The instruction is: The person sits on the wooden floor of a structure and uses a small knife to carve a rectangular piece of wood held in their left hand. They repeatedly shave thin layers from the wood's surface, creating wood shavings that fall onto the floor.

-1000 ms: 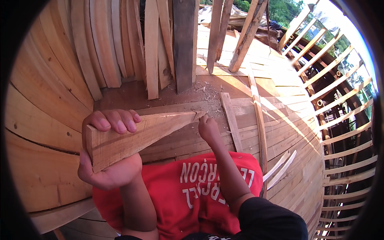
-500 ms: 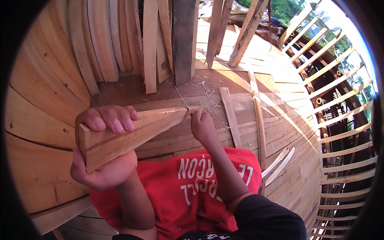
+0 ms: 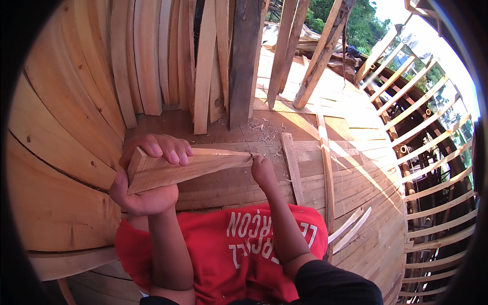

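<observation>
The left hand [image 3: 145, 178] wraps the wide end of the wedge [image 3: 188, 168], so the wood under its fingers [image 3: 168, 148] and palm is hidden. The right hand [image 3: 264, 172] meets the wedge's thin tip, and whether it pinches anything there is too small to tell. The upright planks [image 3: 152, 61] run out of the top edge. Both forearms leave the lower edge, and the dark post [image 3: 244, 56] is cut off above.
</observation>
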Action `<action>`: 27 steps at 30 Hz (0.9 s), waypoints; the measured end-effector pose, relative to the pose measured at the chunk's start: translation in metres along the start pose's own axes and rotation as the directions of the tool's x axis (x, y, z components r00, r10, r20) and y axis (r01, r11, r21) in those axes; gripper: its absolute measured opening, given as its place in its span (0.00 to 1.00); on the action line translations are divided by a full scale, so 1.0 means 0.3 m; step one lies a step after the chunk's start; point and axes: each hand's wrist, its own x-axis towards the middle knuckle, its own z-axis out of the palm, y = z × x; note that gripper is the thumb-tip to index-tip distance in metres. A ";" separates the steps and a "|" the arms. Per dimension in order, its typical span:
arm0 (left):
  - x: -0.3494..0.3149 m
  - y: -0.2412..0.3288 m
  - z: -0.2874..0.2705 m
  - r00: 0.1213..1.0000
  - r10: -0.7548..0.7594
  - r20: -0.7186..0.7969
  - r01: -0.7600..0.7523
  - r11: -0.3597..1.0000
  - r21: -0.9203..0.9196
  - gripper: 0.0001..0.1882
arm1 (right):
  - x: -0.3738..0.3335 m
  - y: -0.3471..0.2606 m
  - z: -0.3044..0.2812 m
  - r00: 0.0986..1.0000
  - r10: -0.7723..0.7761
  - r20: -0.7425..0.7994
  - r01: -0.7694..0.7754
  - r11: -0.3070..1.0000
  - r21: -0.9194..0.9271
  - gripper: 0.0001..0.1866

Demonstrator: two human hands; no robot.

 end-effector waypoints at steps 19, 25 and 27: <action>-0.009 0.005 0.169 0.969 -0.135 0.206 0.136 0.991 0.011 0.28 | -0.051 0.339 -0.046 0.812 -0.002 0.584 -0.475 0.580 0.662 0.25; -0.003 0.072 0.319 0.888 -0.334 0.315 0.270 0.935 0.228 0.28 | -0.268 0.300 -0.105 0.905 0.289 0.313 -0.410 0.394 0.823 0.23; 0.009 0.079 0.334 0.882 -0.381 0.276 0.320 0.916 0.241 0.29 | -0.279 0.295 -0.143 0.924 0.306 0.230 -0.342 0.388 0.856 0.24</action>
